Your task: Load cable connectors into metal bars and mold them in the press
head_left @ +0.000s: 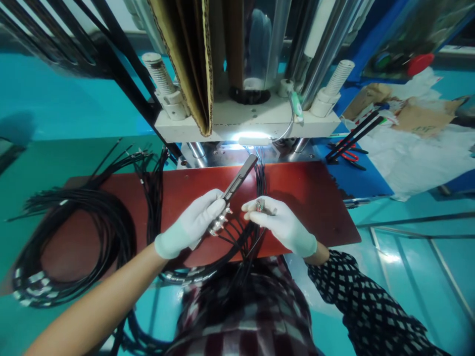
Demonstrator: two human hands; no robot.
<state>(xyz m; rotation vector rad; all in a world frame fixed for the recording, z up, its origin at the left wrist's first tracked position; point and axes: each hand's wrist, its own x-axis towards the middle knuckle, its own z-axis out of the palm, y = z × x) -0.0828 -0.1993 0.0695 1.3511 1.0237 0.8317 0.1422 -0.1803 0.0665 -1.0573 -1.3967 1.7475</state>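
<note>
My left hand (196,220), in a white glove, is closed around a long dark metal bar (241,175) that points up and to the right. Several shiny metal connector ends (220,220) sit in a row along the bar's lower part, beside my fingers. Thin black cables (237,249) run from them down toward my lap. Just right of the bar, my gloved right hand (282,222) has thumb and fingers pinched together. A small greyish piece (260,203) shows at its curled fingers; its kind is too small to make out.
Behind the red-brown board (300,198) stands a press with a lit white lamp (254,141). Coiled black cables (122,232) lie at left. Cardboard (202,74) leans against the press. Red-handled pliers (349,155) and white plastic wrapping (423,153) are at right.
</note>
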